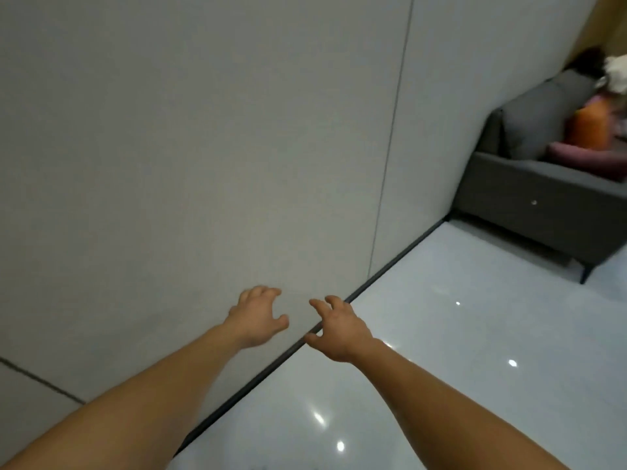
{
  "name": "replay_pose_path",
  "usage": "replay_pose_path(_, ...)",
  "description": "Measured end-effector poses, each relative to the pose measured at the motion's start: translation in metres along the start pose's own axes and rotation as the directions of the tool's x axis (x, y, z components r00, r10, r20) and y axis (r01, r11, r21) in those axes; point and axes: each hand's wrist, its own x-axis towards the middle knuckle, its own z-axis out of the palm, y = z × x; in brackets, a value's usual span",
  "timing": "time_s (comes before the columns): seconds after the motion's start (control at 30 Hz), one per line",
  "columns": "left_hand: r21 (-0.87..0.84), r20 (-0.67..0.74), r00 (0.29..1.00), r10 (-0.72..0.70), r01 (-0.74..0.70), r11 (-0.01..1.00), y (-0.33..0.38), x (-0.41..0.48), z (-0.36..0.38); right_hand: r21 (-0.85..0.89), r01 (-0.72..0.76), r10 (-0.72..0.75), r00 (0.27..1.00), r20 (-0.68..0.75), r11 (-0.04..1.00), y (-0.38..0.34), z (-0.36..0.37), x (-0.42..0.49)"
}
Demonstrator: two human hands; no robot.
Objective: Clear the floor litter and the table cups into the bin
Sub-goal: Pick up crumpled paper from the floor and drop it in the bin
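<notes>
Holds left hand and right hand out side by side, empty, fingers loosely curled, over dark skirting between grey wall and glossy floor.

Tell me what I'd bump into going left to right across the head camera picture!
left hand → right hand → wall seam → grey sofa. The wall and floor stretch across most of the picture, so they are left out.
</notes>
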Motion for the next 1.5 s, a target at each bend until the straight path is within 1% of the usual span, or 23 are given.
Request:
replay_pose_path(0.1,0.044,0.020,0.989,0.149,-0.149,0.988,0.099,0.039,0.011,-0.002,-0.159,0.158,0.986,-0.059,0.987,0.102,-0.043,-0.021)
replay_pose_path(0.23,0.079,0.086,0.956,0.280,-0.287,0.955,0.201,0.075,0.031,0.005,-0.358,0.357,0.932,-0.058,0.934,0.210,-0.086,-0.048)
replay_pose_path(0.37,0.096,0.121,0.922,0.368,-0.380,0.920,0.275,0.118,0.046,0.035,-0.456,0.457,0.887,-0.061,0.889,0.280,-0.110,-0.055)
replay_pose_path(0.43,0.109,0.166,0.893,0.419,-0.438,0.892,0.307,0.142,0.055,0.045,-0.497,0.499,0.865,-0.051,0.867,0.311,-0.116,-0.053)
replay_pose_path(0.53,0.125,0.211,0.869,0.448,-0.478,0.869,0.357,0.193,0.065,0.067,-0.550,0.553,0.830,-0.067,0.833,0.360,-0.134,-0.037)
replay_pose_path(0.63,0.115,0.237,0.824,0.514,-0.550,0.828,0.418,0.248,0.071,0.107,-0.631,0.640,0.763,-0.090,0.768,0.410,-0.162,-0.023)
replay_pose_path(0.77,0.070,0.291,0.723,0.626,-0.669,0.740,0.505,0.303,0.078,0.161,-0.742,0.759,0.641,-0.114,0.651,0.477,-0.199,-0.018)
replay_pose_path(0.83,0.085,0.309,0.675,0.670,-0.721,0.688,0.547,0.329,0.082,0.214,-0.772,0.800,0.585,-0.132,0.599,0.507,-0.214,-0.018)
replay_pose_path(0.97,0.091,0.380,0.608,0.697,-0.775,0.626,0.629,0.359,0.102,0.290,-0.818,0.865,0.493,-0.092,0.497,0.568,-0.230,-0.033)
replay_pose_path(1.07,0.098,0.408,0.545,0.732,-0.823,0.559,0.703,0.376,0.125,0.336,-0.848,0.910,0.406,-0.082,0.409,0.629,-0.245,-0.049)
replay_pose_path(1.1,0.098,0.406,0.526,0.747,-0.838,0.537,0.730,0.380,0.132,0.345,-0.854,0.918,0.388,-0.081,0.390,0.651,-0.251,-0.055)
replay_pose_path(1.23,0.075,0.382,0.497,0.779,-0.857,0.509,0.834,0.389,0.151,0.358,-0.857,0.929,0.349,-0.125,0.370,0.743,-0.295,-0.077)
replay_pose_path(1.3,0.078,0.387,0.483,0.785,-0.866,0.494,0.885,0.395,0.155,0.365,-0.851,0.926,0.346,-0.149,0.377,0.783,-0.323,-0.086)
replay_pose_path(1.4,0.068,0.351,0.463,0.814,-0.879,0.471,0.960,0.405,0.163,0.369,-0.843,0.919,0.341,-0.198,0.392,0.840,-0.363,-0.101)
replay_pose_path(1.5,0.045,0.360,0.422,0.832,-0.899,0.436,1.021,0.411,0.177,0.369,-0.855,0.930,0.318,-0.184,0.365,0.888,-0.392,-0.114)
